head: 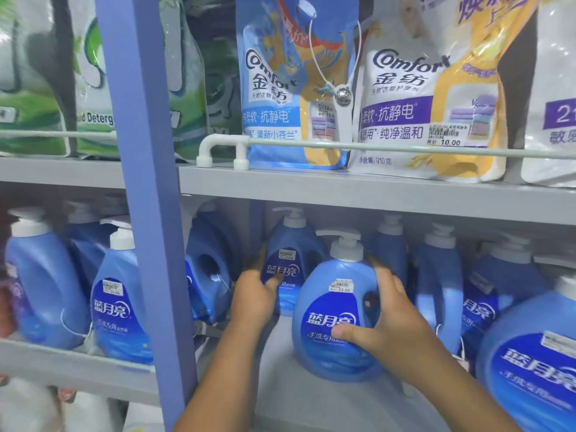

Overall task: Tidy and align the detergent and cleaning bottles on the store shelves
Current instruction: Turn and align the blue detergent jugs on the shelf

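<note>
Blue pump-top detergent bottles fill the lower shelf (311, 406). My right hand (389, 319) grips the front blue bottle (330, 310) on its right side, thumb across the label and fingers at the handle hole. That bottle leans slightly left. My left hand (254, 299) holds the lower left side of a smaller blue bottle (288, 260) standing further back. Both bottles have white pumps and price stickers.
A blue upright post (146, 213) splits the shelving. Left of it stand more blue bottles (118, 294). A bottle with its back turned outward (208, 269) sits beside my left hand. Large bottles (530, 363) crowd the right. Comfort refill pouches (296, 82) stand above behind a rail.
</note>
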`<state>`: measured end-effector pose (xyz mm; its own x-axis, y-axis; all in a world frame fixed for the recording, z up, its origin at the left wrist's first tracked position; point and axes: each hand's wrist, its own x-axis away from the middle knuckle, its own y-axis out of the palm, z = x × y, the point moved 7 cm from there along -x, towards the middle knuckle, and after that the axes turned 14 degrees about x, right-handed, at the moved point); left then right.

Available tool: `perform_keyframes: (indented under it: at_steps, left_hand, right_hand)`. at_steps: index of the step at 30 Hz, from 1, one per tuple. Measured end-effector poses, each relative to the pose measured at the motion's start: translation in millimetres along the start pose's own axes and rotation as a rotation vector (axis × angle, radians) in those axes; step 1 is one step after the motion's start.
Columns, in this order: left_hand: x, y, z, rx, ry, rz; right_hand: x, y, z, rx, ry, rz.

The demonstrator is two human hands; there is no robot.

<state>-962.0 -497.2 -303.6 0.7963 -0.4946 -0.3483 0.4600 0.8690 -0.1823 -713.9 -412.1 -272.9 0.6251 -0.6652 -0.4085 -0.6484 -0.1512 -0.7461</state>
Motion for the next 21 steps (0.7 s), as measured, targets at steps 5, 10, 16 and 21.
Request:
perform_keyframes:
  at_steps: [5, 10, 16, 21]
  left_hand:
    - [41, -15, 16, 0.357, 0.102, 0.064]
    - [58, -5, 4, 0.138, 0.121, -0.081]
    - [51, -5, -11, 0.165, 0.081, -0.007]
    - [45, -2, -13, 0.198, 0.084, -0.007]
  right_hand:
    - [-15, 25, -20, 0.065, 0.02, 0.019]
    - [-26, 22, -39, 0.088, -0.074, 0.032]
    - [-63, -68, 15, 0.354, 0.319, 0.283]
    - [-98, -44, 14, 0.444, 0.369, 0.06]
